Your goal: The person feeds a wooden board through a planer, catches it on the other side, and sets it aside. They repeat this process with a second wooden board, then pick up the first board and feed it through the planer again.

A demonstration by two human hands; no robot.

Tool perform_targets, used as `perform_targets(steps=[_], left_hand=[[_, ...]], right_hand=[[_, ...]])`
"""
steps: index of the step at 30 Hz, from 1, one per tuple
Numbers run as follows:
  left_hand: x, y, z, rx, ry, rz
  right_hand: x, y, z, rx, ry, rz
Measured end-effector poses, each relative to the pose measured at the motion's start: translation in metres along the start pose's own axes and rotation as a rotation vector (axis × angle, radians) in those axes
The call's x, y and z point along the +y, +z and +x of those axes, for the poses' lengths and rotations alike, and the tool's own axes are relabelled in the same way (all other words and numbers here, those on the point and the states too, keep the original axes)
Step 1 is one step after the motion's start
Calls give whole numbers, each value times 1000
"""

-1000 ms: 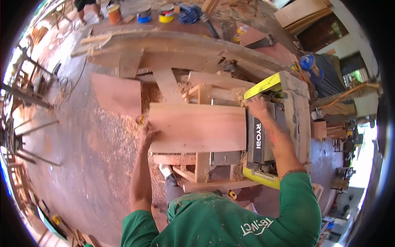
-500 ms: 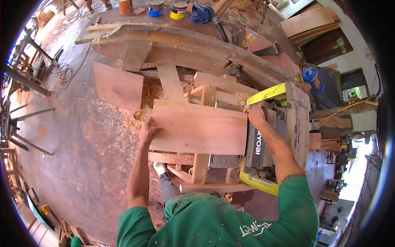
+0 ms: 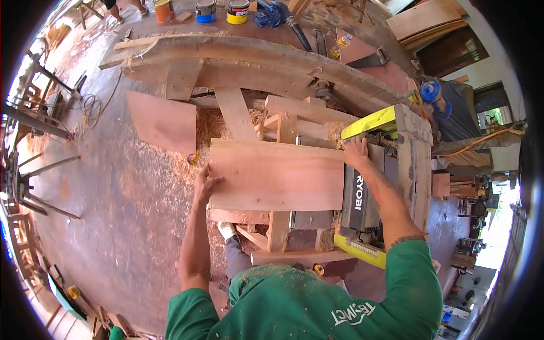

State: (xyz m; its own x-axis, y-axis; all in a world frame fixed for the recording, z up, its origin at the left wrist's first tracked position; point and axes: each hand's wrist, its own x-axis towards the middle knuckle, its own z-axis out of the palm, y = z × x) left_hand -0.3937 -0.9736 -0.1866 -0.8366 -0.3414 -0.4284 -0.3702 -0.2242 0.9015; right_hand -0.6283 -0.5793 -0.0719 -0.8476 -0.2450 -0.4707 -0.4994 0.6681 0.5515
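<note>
A wide pinkish wooden board (image 3: 277, 175) lies flat, its right end at the mouth of a black and lime-green RYOBI thickness planer (image 3: 358, 198). At the board's left end, my left hand (image 3: 206, 182) grips the edge, thumb on top and the other fingers partly hidden. My right hand (image 3: 356, 152) rests on the planer near the board's far right corner, fingers extended and holding nothing I can see. Under the board, a wooden stand (image 3: 277, 229) carries the planer and its metal table.
Behind the board runs a long, heavy timber (image 3: 226, 65) across props. Paint cans (image 3: 238, 11) and a blue blower (image 3: 271, 16) stand beyond it. A thin wooden panel (image 3: 161, 120) lies on the floor among shavings. Metal-legged frames (image 3: 39, 187) are at the left.
My right hand has shifted slightly toward the planer's far side, and its fingers are straighter. My left hand stays on the board's end. The view has moved a little.
</note>
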Motion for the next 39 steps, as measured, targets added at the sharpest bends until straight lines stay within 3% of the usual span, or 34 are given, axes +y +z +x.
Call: perform_targets(steps=[4, 6, 8, 10, 11, 19, 22, 32, 36, 38, 39], left_hand=[[-6, -8, 7, -14, -98, 60], [-19, -9, 11, 12, 20, 90], [-29, -13, 16, -25, 8, -27], [-28, -9, 10, -59, -12, -152], [-22, -7, 8, -40, -28, -116], [-27, -7, 13, 54, 7, -28], [11, -3, -5, -8, -91, -120], [-5, -5, 1, 39, -51, -32], [-9, -3, 6, 49, -70, -160], [-11, -4, 2, 23, -96, -264], [-12, -5, 4, 17, -70, -219]], right_hand=[[-6, 14, 9, 28, 26, 7], [-9, 16, 11, 80, 127, 44], [-3, 13, 10, 19, 90, 13], [6, 9, 9, 20, 45, 186], [6, 2, 13, -102, 81, 188], [-5, -15, 15, -234, 135, 126], [2, -16, 16, -252, 105, 266], [9, -15, 36, -447, -17, 197], [5, -8, 21, -282, 17, 93], [-1, -2, 13, -56, -35, 70], [-2, 2, 17, -71, -40, 88]])
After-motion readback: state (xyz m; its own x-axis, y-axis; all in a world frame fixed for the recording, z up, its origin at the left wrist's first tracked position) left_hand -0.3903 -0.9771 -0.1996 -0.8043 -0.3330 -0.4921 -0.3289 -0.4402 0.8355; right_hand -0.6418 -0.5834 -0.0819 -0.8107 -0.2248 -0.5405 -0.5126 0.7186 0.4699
